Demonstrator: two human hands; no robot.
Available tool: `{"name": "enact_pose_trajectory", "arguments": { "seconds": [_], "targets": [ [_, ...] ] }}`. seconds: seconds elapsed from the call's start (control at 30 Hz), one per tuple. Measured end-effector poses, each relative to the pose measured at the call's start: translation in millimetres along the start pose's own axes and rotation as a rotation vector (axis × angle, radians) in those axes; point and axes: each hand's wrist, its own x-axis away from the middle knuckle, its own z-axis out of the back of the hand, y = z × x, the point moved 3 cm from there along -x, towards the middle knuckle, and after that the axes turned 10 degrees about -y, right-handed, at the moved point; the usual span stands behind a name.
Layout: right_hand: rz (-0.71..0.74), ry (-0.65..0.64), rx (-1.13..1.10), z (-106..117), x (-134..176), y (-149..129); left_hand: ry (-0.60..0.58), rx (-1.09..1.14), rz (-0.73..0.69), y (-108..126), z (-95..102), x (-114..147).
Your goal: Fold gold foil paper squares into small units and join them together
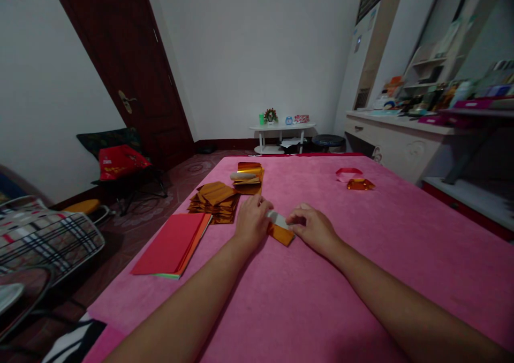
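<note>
A small sheet of gold foil paper [281, 234] lies on the pink cloth between my hands, partly folded, its pale back showing along the far part. My left hand [254, 219] holds its left edge down with curled fingers. At the right edge, my right hand [312, 225] pinches the paper between thumb and fingers; the fingertips partly cover it. Just beyond my left hand stands a pile of folded gold paper [217, 199]. Behind that is a stack of gold foil sheets [251, 183] with a greyish oval object [242, 176] on top.
Red and orange paper sheets [171, 243] lie at the left edge of the pink-covered table [381, 277]. Toward the far right are a red-pink ribbon loop [348, 171] and a folded gold foil piece [360, 184]. A cluttered white counter [401, 121] stands to the right.
</note>
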Motion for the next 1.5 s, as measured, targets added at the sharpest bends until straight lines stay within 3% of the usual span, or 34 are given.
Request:
{"name": "enact_pose_trajectory", "arguments": {
  "seconds": [0.13,0.4,0.63,0.93,1.3,1.5],
  "targets": [
    [-0.015,-0.137,-0.088,-3.0,-1.8,6.0,-0.197,0.141,-0.163,10.6,-4.1,9.7],
    [-0.011,-0.336,-0.395,-0.1,-5.7,4.7,-0.364,0.528,-0.233,5.3,-1.0,14.3],
    [-0.044,-0.378,-0.52,3.5,-5.2,1.6,-0.379,0.302,-0.288,16.1,12.0,16.6],
    [-0.051,-0.409,-0.548,1.1,-4.5,2.5,-0.424,0.039,-0.47,33.3,21.0,28.4],
    [-0.076,-0.459,-0.557,2.9,-4.8,2.1,-0.36,-0.025,-0.578,30.3,16.3,31.8],
    [-0.11,-0.44,-0.555,2.7,-3.8,-0.8,-0.337,-0.039,-0.57,30.5,15.3,32.2]
  ]
}}
